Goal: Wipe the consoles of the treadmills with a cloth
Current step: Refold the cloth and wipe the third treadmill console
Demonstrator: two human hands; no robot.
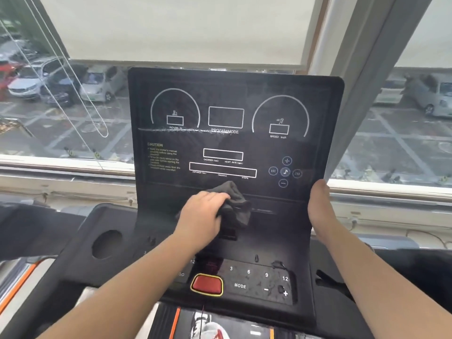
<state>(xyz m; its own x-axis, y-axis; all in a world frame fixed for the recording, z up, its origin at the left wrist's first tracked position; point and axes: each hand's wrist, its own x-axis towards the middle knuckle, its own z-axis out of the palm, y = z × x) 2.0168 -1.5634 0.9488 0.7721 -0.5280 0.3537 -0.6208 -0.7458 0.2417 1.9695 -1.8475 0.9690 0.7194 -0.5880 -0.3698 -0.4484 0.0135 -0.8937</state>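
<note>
A black treadmill console (234,143) stands upright before me, printed with white gauges, display boxes and a caution text. My left hand (203,216) presses a bunched dark grey cloth (236,204) against the lower part of the panel, just under the long display box. My right hand (319,211) grips the console's right edge, fingers wrapped behind it. Below lies the keypad (259,280) with numbers, MODE, plus and minus, and a red stop button (207,284).
A round cup holder (107,243) sits in the left tray. Behind the console is a window (61,106) with a half-lowered blind, its cord loop hanging at left, and a grey pillar (367,94) at right. The treadmill belt shows at the bottom.
</note>
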